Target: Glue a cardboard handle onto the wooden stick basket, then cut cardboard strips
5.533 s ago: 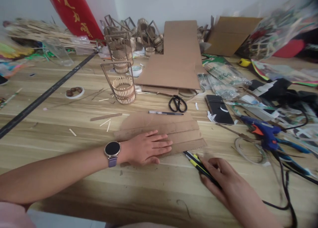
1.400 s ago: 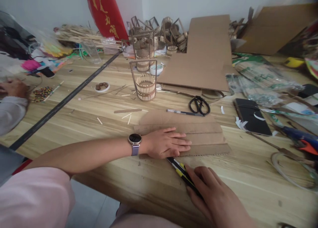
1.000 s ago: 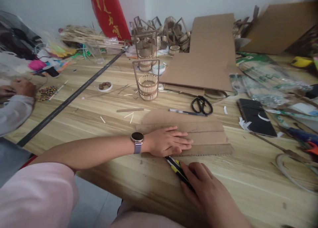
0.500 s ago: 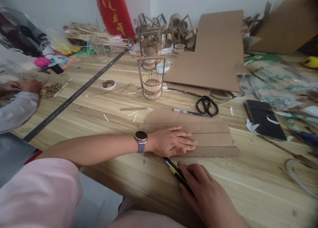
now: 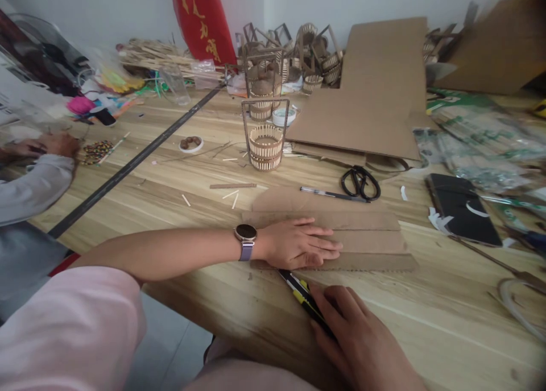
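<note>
My left hand (image 5: 296,244) lies flat with fingers outstretched on the stacked cardboard pieces (image 5: 367,240). A watch (image 5: 246,232) is on that wrist. In my right hand (image 5: 354,323) is a black and yellow utility knife (image 5: 305,295), gripped by its handle. Its front end points up and left, close to the near edge of the cardboard, just below my left hand; whether the blade touches the cardboard I cannot tell. Beyond the cardboard lie a pen (image 5: 333,194) and black-handled scissors (image 5: 360,183).
A small wooden bucket (image 5: 265,149) with a tall handle stands ahead. Behind it are a large cardboard sheet (image 5: 362,115) and several more buckets. A phone (image 5: 463,209) lies right. A dark bar (image 5: 136,158) crosses the table at left, near another person's hands (image 5: 57,145).
The whole view has shifted slightly, so things on the table appear a little further right. My left hand stays flat on the cardboard, and the knife stays in my right hand.
</note>
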Available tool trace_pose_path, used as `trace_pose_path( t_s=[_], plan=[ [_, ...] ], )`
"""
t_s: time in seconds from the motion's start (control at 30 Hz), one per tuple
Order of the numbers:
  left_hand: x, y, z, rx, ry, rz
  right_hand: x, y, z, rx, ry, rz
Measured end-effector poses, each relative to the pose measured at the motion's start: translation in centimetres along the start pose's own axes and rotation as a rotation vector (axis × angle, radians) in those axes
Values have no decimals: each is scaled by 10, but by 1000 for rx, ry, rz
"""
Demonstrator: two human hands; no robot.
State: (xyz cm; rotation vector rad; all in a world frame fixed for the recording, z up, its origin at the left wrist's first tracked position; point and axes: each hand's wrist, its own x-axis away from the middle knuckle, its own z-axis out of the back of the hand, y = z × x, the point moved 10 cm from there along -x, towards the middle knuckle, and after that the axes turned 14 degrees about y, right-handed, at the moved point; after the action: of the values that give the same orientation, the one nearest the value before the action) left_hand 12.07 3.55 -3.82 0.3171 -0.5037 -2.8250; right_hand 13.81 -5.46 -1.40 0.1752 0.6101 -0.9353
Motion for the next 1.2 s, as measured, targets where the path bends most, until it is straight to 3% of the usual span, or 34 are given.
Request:
trace_pose_path(
  t_s=[0.63,1.2],
  plan=[
    [-1,2,0,-9,-3,-10,-11,-5,-12,-75,-39,28],
    [-2,2,0,-52,18,-22,-13,-2,-27,-180,-128,-123]
  ],
)
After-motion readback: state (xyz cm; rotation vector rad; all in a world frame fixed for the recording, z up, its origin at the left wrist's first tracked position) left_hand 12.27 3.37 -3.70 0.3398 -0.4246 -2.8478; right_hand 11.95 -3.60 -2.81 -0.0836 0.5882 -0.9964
